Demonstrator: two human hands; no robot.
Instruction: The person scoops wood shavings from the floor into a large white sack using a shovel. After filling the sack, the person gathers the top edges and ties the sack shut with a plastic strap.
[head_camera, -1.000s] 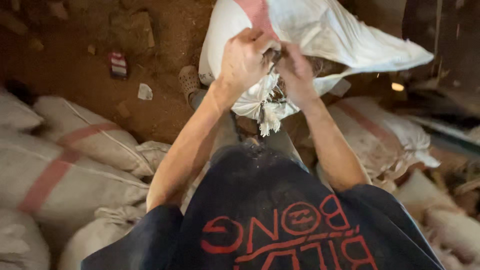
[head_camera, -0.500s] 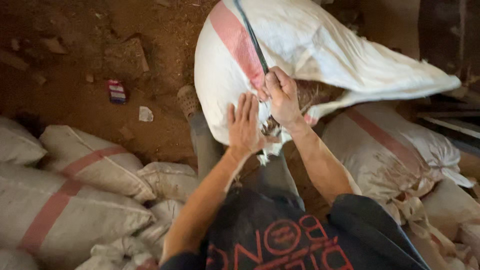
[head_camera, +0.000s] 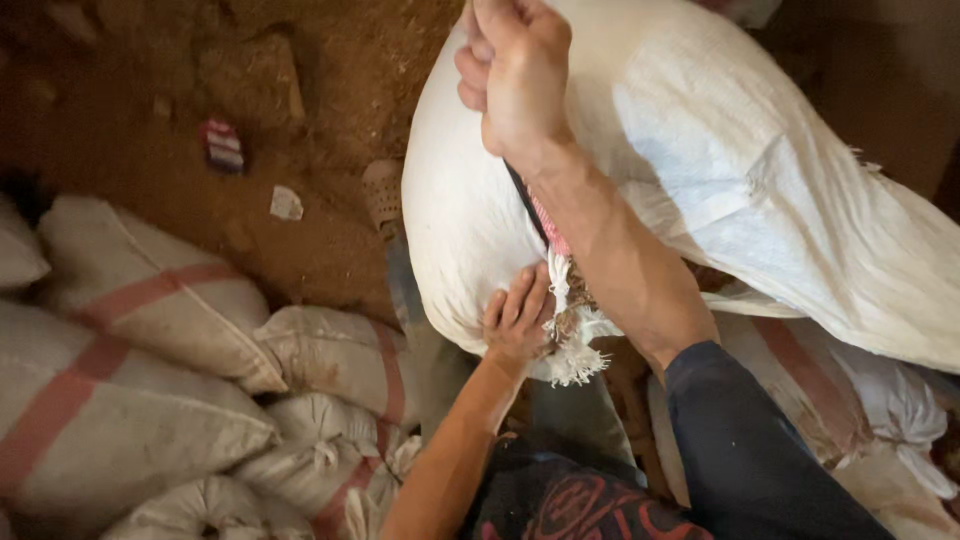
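A big white woven sack (head_camera: 720, 170) with a pink stripe is raised in front of me, tilted, its frayed tied mouth (head_camera: 572, 345) pointing down toward my body. My right hand (head_camera: 515, 75) is up high, fist closed around a fold of the sack's cloth near the top. My left hand (head_camera: 517, 322) is lower, fingers spread flat against the sack right beside the frayed mouth. A dark strap or cord runs along the sack under my right forearm.
Filled white sacks with red stripes (head_camera: 150, 300) are stacked at the left and lower left; more lie at the right (head_camera: 850, 400). Brown dirt floor (head_camera: 150, 90) holds a small packet (head_camera: 222, 145), a paper scrap (head_camera: 286, 203) and a sandaled foot (head_camera: 383, 195).
My right hand has climbed from the sack's mouth up along the sack and gripped it higher. My left hand dropped to press beside the mouth. The sack now looms closer.
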